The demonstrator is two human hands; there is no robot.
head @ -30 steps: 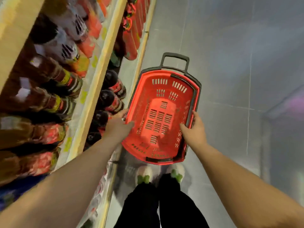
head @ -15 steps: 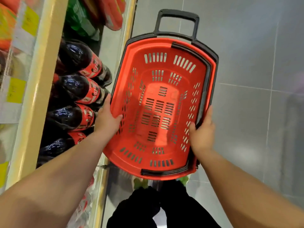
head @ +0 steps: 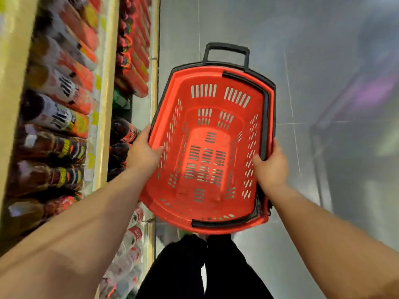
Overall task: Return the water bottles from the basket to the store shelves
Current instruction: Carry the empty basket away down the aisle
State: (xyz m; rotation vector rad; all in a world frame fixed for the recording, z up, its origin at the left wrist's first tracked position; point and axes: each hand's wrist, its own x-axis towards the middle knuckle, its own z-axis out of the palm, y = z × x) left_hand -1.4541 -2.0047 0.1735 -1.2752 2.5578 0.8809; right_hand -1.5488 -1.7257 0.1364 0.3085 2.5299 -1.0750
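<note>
Holding the basket (head: 172,212) at both rims

The left hand (head: 143,152) curls over the red basket's left rim, thumb inside; the right hand (head: 271,167) clamps the right rim and black handle (head: 265,126). Just left stand the shelves (head: 105,104), bottle labels too blurred to read; clear bottles (head: 133,240) lie lowest.

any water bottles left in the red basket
No, the red basket holds nothing, its slotted floor showing bare, while the left hand and the right hand grip its side rims.
</note>
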